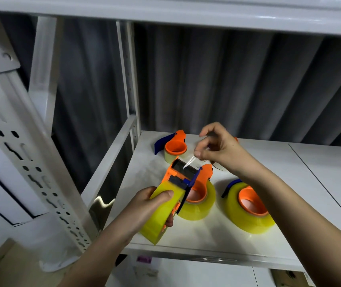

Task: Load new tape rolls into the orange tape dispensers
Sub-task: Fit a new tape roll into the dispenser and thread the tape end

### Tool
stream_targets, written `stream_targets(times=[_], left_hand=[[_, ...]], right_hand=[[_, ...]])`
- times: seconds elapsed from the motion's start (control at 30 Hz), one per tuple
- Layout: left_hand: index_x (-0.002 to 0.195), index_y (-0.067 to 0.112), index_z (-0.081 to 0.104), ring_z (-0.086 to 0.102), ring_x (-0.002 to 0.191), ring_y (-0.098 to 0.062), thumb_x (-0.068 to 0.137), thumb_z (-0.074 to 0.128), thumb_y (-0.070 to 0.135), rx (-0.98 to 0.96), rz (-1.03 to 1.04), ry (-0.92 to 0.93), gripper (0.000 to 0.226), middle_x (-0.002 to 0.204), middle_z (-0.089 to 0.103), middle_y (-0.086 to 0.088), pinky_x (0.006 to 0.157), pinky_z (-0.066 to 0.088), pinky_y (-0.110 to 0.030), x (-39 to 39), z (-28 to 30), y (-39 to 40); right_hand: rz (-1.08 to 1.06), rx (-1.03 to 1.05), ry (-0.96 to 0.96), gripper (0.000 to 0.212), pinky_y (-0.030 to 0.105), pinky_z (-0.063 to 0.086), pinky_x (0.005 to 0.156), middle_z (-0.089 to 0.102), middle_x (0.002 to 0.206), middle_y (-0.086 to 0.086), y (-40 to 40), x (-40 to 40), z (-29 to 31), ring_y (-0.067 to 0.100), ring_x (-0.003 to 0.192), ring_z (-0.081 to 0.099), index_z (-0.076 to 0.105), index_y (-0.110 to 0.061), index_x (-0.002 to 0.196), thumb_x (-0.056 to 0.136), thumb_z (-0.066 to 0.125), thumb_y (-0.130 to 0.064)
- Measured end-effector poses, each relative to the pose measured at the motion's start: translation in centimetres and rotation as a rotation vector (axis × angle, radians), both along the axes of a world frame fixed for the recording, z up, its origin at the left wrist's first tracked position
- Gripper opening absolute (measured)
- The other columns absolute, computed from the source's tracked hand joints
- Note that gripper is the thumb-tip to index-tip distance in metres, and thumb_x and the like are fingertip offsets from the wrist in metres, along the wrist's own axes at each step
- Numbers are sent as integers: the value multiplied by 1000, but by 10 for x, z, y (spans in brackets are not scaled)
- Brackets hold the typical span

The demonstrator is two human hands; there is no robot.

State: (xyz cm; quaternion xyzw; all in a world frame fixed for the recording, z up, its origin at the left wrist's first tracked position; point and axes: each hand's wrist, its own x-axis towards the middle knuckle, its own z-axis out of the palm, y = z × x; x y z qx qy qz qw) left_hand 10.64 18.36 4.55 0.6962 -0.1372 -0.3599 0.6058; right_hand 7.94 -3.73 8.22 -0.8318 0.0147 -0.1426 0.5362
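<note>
Left hand (144,206) curled firmly around yellow tape roll (161,212) in orange dispenser (183,175). Right hand (217,148) pinching clear tape end (189,162); better to pull straight over the blade slot, without twisting.

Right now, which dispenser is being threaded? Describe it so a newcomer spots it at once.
On the white shelf, look to the front left edge, where the left hand grips a yellow tape roll in an orange dispenser. It is the only one lifted off the shelf, with the right hand pinching its clear tape end.
</note>
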Motion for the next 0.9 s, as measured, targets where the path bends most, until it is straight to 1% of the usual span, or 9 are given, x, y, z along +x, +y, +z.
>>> stream_targets(times=[0.1, 0.23, 0.33, 0.4, 0.5, 0.6, 0.67, 0.77, 0.9], left_hand=[[101, 6, 64, 67, 55, -8, 94, 53, 22, -6, -7, -5, 20, 81, 69, -11, 48, 51, -17, -1, 0, 0], [92, 10, 64, 66, 54, -8, 95, 52, 20, -1, -35, -28, 16, 79, 68, -11, 50, 52, -17, 1, -1, 1], [91, 9, 64, 66, 53, -9, 95, 52, 21, 16, -38, -32, 18, 74, 69, -9, 50, 53, -17, 1, -2, 2], [92, 8, 65, 66, 53, -10, 94, 52, 25, 17, -25, -16, 21, 71, 70, -8, 50, 53, -17, 2, -4, 3], [83, 15, 63, 64, 47, -7, 94, 51, 32, 14, 5, 26, 24, 56, 68, 1, 46, 51, -16, 3, -6, 4], [86, 13, 66, 66, 50, -9, 92, 53, 33, 24, -12, 35, 24, 61, 70, -1, 48, 53, -17, 5, -7, 4], [87, 16, 67, 69, 57, -11, 92, 55, 33, 47, -32, 19, 21, 69, 72, -1, 55, 57, -20, 6, -10, 5], [94, 23, 69, 71, 86, -20, 88, 57, 42, 105, -32, -10, 23, 90, 75, -3, 87, 56, -37, 11, -15, 7], [101, 19, 70, 71, 90, -22, 85, 58, 48, 146, -54, -34, 34, 94, 75, -4, 93, 53, -41, 15, -18, 8]], right_hand=[[-31, -26, 49, 37, 17, 48, 61, 67, 70, -4, -5, -2, 9, 5, 62, 62, 48, -19, 96, 75, 77, -8], [53, -110, 345, 19, 20, 48, 65, 72, 80, -2, -13, -2, 24, 5, 72, 65, 64, -9, 85, 81, 73, -25], [91, 67, 455, 20, 24, 56, 71, 74, 98, 7, -9, -1, 19, 13, 79, 71, 54, -12, 74, 90, 63, -19], [76, 138, 478, 22, 28, 59, 75, 74, 98, 8, -2, 0, 17, 17, 80, 72, 49, -12, 74, 92, 60, -17], [57, 152, 497, 21, 30, 59, 76, 73, 97, 12, 5, 1, 20, 22, 83, 71, 46, -13, 77, 95, 56, -18], [73, 89, 478, 20, 29, 60, 72, 73, 98, 14, 12, 3, 23, 25, 83, 71, 43, -12, 80, 95, 55, -18], [68, 17, 453, 21, 30, 60, 69, 73, 94, 14, 16, 3, 24, 22, 76, 71, 41, -12, 81, 96, 53, -19], [67, -65, 444, 20, 30, 59, 67, 72, 90, 14, 19, 5, 23, 22, 72, 70, 38, -13, 83, 98, 50, -19], [76, -111, 412, 20, 30, 60, 65, 73, 89, 13, 23, 3, 23, 22, 72, 71, 39, -12, 83, 99, 49, -20]])
